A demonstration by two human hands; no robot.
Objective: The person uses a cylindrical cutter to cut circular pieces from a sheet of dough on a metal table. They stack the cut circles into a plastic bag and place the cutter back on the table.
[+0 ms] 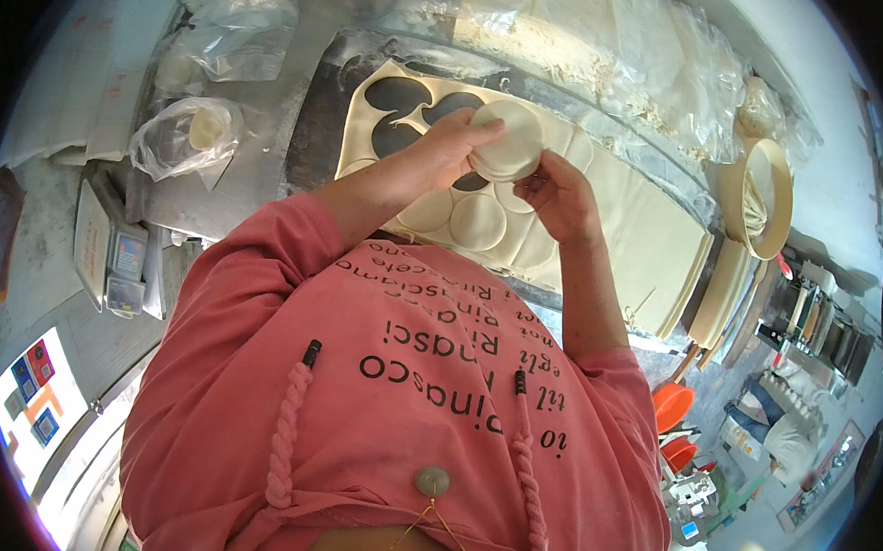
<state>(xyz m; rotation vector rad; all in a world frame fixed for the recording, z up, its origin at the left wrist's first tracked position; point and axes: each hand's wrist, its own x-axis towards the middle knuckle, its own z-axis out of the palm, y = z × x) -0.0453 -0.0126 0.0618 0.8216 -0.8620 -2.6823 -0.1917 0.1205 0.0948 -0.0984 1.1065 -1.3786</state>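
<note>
My left hand [454,147] holds a stack of thin round dough sheets [510,134] by its left side, thumb on top. At the stack's lower right edge are the bent fingers of my right hand [559,196], thumb and fingertips close together on the rim. Beneath both hands lies a layered dough sheet [621,217]. Its left end has several round holes showing the dark board [314,137]. Cut dough rounds [478,222] still sit in the sheet nearer my body. Toward the right the sheet looks uncut, with a loose dough strip near its corner.
A clear plastic bag [185,142] with a pale round thing sits left on the metal table [259,131]. Beyond the board lie plastic sheets [642,77]. At right stands a round wooden-coloured container [774,198]. A scale [126,254] is at left; orange bowls [672,407] are lower right.
</note>
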